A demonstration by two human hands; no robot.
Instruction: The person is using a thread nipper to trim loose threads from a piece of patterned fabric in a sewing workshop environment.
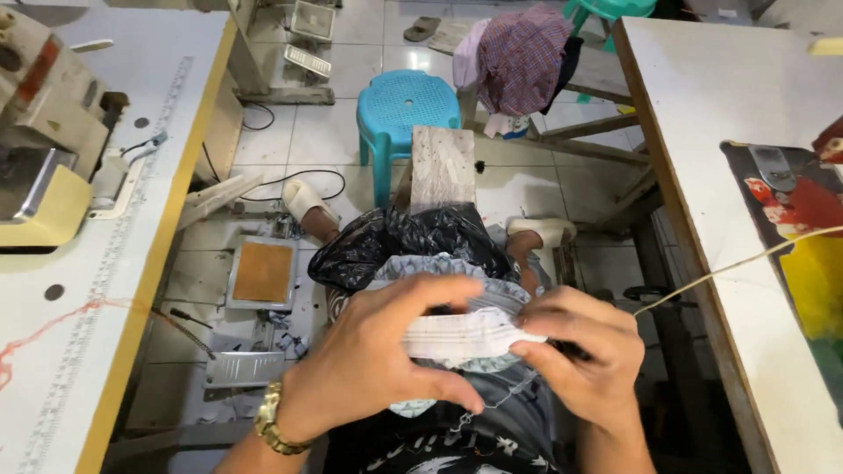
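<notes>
Seated person, both hands over the lap. Left hand [373,355], gold watch [272,420] on its wrist, has its grip closed on a folded white and pale-blue fabric piece [470,333]; right hand [584,351] pinches the same piece at its 3 o'clock end. Black plastic bag [399,241] sits at 12 o'clock of the hands. Blue stool [408,110] beyond. Sewing machine [44,140] on the worktop [79,351] at 9 o'clock.

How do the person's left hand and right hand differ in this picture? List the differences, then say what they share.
The left hand has a gold watch at its wrist; the right hand has a bare wrist. The left hand's thumb runs under the white fabric strip; the right hand pinches the strip's end. Both grip the same strip, over the lap.
</notes>
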